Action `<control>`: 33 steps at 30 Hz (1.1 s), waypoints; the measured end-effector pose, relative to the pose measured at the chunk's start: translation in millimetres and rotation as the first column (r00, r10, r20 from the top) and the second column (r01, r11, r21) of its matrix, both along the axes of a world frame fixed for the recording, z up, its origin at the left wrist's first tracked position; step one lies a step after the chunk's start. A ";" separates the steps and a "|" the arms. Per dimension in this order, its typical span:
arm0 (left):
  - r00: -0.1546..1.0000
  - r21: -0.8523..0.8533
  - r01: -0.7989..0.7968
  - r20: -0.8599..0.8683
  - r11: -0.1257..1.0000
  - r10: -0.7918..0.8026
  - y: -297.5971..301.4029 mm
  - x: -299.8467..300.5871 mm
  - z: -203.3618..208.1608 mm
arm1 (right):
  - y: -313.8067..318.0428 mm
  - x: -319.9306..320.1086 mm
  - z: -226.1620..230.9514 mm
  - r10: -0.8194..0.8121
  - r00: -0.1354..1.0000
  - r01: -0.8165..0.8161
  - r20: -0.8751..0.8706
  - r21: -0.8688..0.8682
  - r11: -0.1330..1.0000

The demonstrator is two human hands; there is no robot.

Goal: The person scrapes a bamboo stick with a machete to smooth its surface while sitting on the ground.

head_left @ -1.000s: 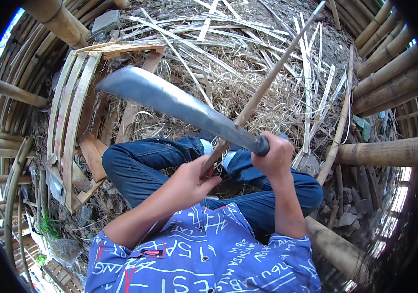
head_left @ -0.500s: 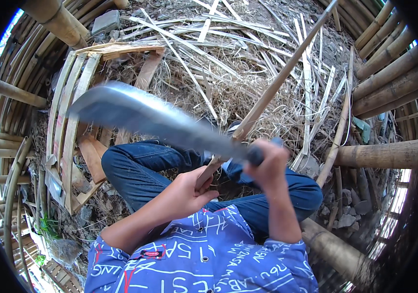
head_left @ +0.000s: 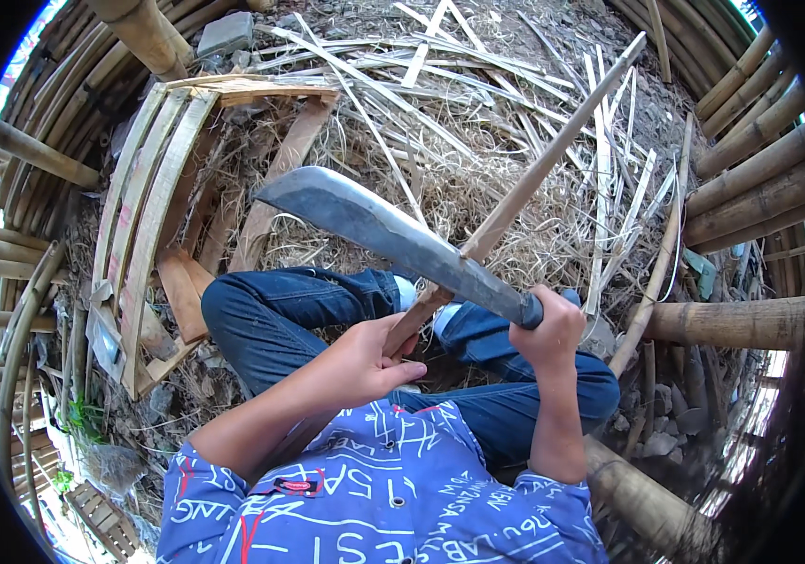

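A long bamboo strip (head_left: 548,155) slants from my lap up to the far right. Near its lower end my left hand (head_left: 376,355) is wrapped round it, thumb pointing right. My right hand (head_left: 550,329) grips the dark handle of a machete (head_left: 379,230), whose broad curved blade points to the far left. The blade lies across the strip and hides a short part of it; its edge seems to touch the wood there. Both hands are just above my crossed legs in blue jeans (head_left: 271,315).
Thin split strips (head_left: 412,56) and curled shavings (head_left: 346,244) litter the ground ahead. At left stands a slatted wooden crate (head_left: 148,197). A grey block (head_left: 226,34) lies at the far left. Thick bamboo poles (head_left: 741,321) jut in from the right, with stones (head_left: 665,428) below.
The machete has gone from a blurred swing to a sharp, nearly still pose, shifted to the right. My right hand has moved right and slightly down. My left hand keeps its hold.
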State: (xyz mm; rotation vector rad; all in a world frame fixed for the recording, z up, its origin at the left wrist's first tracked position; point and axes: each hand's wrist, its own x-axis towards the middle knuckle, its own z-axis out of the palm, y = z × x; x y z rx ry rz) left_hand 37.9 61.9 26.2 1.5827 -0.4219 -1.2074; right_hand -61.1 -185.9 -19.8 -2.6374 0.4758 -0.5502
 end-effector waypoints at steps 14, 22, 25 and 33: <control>0.912 0.058 0.018 0.409 0.998 -0.041 -4.0 -3.5 1.2 | 9.3 -29.7 -2.6 -0.028 0.997 0.042 -0.078 0.180 0.983; 0.841 0.098 -0.071 0.541 0.993 0.006 -15.5 -6.7 6.9 | 22.7 -31.3 -23.4 0.139 0.989 -0.063 -0.058 0.679 0.732; 0.846 0.003 -0.097 0.528 0.995 0.080 -21.1 -13.0 0.6 | 38.2 -31.3 -43.8 0.169 0.986 -0.047 -0.012 0.940 0.337; 0.953 -0.024 0.004 0.304 1.000 0.004 -26.6 -15.5 14.1 | 58.6 -11.7 -50.5 -0.017 0.997 -0.055 0.072 0.871 0.488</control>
